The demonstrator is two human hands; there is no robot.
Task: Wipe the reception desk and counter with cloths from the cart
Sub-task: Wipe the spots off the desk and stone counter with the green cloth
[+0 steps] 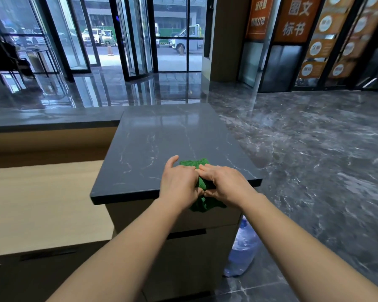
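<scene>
A green cloth lies bunched at the near edge of the dark marble counter top, part of it hanging over the front edge. My left hand and my right hand meet over the cloth and both grip it, fingers curled into the fabric. My left thumb sticks up. The lower wooden reception desk runs along the left, beside the counter.
A raised dark ledge borders the desk at the back. A large water bottle stands on the marble floor by the counter's right side. Glass doors and a revolving door lie ahead. A seated person is far left.
</scene>
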